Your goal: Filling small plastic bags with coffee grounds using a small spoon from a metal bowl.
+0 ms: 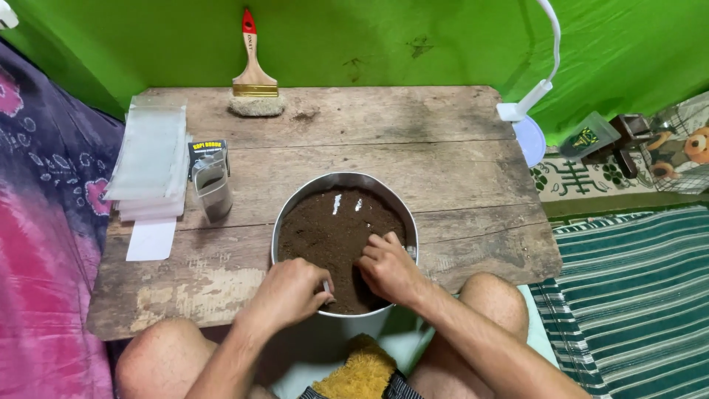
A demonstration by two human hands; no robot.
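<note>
A round metal bowl (292, 207) full of dark brown powder (329, 229) sits at the near edge of a worn wooden board (369, 140). My left hand (289, 290) rests on the bowl's near rim, fingers curled around a small pale object that is mostly hidden. My right hand (385, 266) lies over the powder on the bowl's near right side, its fingers bent and pressing into the powder. I cannot tell whether the right hand holds anything.
A stack of clear plastic bags (150, 159) and a white slip lie at the board's left. A small metal scoop (213, 188) stands by a dark packet. A paintbrush (252, 74) leans on the green wall. A white lamp (526, 111) clamps on the right. Patterned cloth lies left, a striped mat right.
</note>
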